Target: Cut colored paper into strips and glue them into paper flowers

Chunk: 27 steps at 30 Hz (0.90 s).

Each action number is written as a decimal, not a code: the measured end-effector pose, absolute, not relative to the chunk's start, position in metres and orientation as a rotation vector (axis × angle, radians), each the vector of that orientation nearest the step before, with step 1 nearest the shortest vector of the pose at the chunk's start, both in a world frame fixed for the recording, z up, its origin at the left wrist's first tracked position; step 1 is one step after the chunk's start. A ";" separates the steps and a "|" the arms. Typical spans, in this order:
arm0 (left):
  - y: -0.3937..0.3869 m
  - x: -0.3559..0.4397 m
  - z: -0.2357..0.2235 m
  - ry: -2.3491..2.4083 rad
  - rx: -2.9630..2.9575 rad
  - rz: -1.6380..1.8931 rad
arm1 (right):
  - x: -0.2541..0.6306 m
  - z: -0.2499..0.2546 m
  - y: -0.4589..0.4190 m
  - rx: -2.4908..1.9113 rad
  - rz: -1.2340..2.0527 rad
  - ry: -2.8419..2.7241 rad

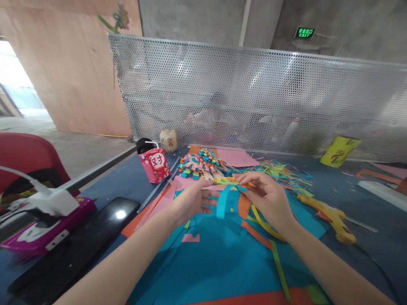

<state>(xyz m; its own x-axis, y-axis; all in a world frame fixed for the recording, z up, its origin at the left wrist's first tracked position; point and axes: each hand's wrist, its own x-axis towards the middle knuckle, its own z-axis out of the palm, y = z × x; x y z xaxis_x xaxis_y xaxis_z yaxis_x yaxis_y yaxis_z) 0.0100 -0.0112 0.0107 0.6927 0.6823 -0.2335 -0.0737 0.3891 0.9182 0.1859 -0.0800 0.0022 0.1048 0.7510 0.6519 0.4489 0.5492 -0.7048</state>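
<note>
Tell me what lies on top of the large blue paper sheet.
At least a small pink paper piece, a curved orange paper strip and a narrow green paper strip show there. Whatever the left hand and right hand cover cannot be seen.

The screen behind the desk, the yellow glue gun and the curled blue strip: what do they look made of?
Screen: probably metal, shiny grey, judging by glints and rows of holes. Glue gun: likely hard plastic, smooth, with a moulded-looking body. Blue strip: apparently paper, thin and fairly matte, bending in a smooth curve.
</note>
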 end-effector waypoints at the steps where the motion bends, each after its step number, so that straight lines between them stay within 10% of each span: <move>1: -0.012 0.011 0.011 0.643 1.014 0.504 | 0.187 0.003 -0.081 -1.034 0.285 -1.583; 13: -0.012 0.013 0.001 0.546 1.018 0.735 | 0.192 0.001 -0.075 -1.164 0.165 -1.692; 27: 0.012 0.014 -0.009 0.691 0.890 1.075 | 0.232 -0.018 -0.105 -2.655 -0.047 -1.856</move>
<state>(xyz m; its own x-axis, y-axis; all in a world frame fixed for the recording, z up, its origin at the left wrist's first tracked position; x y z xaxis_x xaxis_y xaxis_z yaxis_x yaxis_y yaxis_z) 0.0136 0.0124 -0.0087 0.3355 0.9405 -0.0541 -0.4399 0.2072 0.8738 0.2320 -0.1050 -0.0175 0.3446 0.9382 -0.0325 0.9353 -0.3402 0.0968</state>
